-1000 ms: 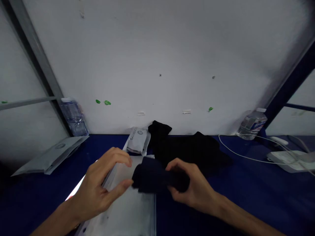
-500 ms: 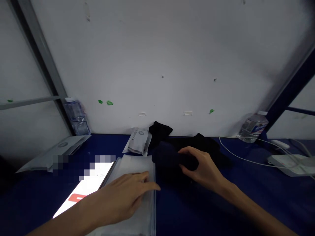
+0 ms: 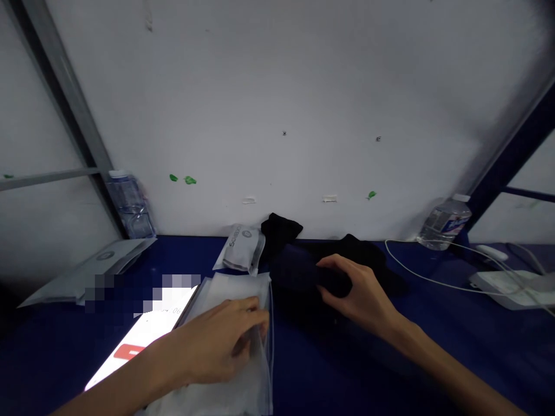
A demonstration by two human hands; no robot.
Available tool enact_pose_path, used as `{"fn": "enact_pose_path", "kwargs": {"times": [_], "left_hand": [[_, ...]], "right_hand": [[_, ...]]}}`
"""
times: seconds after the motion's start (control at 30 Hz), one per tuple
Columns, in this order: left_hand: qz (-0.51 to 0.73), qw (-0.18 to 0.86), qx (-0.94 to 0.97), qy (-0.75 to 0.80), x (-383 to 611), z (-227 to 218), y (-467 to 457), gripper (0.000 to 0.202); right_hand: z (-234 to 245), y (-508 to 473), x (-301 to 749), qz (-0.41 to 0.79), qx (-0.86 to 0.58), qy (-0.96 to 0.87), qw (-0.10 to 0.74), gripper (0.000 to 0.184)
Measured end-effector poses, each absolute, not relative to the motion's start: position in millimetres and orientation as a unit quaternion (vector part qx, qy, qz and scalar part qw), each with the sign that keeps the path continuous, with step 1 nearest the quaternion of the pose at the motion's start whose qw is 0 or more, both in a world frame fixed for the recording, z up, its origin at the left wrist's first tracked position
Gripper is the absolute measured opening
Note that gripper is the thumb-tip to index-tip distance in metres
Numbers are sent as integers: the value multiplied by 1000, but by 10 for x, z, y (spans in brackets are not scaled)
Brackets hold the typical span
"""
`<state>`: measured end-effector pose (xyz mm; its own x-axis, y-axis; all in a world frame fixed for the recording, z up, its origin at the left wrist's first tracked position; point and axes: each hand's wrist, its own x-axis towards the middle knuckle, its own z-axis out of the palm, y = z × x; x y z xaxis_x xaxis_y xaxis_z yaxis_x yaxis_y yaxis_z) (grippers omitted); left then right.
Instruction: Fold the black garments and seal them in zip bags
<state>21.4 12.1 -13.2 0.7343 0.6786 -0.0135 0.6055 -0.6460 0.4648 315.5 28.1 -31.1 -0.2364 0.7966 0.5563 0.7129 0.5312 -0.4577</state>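
Note:
My left hand (image 3: 229, 341) is over a stack of frosted clear plastic bags (image 3: 238, 398). Its thumb and fingers pinch the right edge of the top bag, which lifts and creases there. To the right, my right hand (image 3: 358, 286) curls its thumb and fingers round a dark navy cloth bundle (image 3: 295, 268); how the bundle is folded is too dark to make out. Black cloth pieces (image 3: 355, 251) lie behind it, one of them (image 3: 280, 228) against the wall. A filled, printed grey-white bag (image 3: 245, 245) rests just beyond the stack.
A lit phone (image 3: 151, 329) lies left of the stack, partly under my left forearm. Farther left are flat printed bags (image 3: 104, 260) and a water bottle (image 3: 130, 202). Another bottle (image 3: 446, 222), a white cable (image 3: 416, 274) and a white power strip (image 3: 507, 289) are at the right.
My left hand's thumb has closed against the fingers and now grips the top plastic bag's edge, raising it slightly. My right hand stays on the navy cloth bundle. The view has shifted a little.

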Motion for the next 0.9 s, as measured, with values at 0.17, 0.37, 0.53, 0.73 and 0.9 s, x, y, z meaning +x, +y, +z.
{"fn": "enact_pose_path", "kwargs": {"times": [0.17, 0.37, 0.53, 0.73, 0.9], "left_hand": [[118, 223, 901, 352, 191, -89, 132, 11], [170, 197, 900, 351, 178, 39, 93, 9], [187, 216, 896, 339, 126, 13, 139, 8], [234, 192, 904, 302, 25, -61, 227, 15], [274, 182, 903, 276, 16, -104, 210, 20]], "right_hand": [[-247, 250, 3137, 100, -490, -773, 390, 26], [-173, 173, 3059, 283, -457, -734, 415, 19], [-195, 125, 3014, 361, -426, -728, 398, 17], [-201, 103, 2982, 363, -416, -750, 364, 24], [-253, 53, 2948, 319, -419, -781, 335, 34]]}}
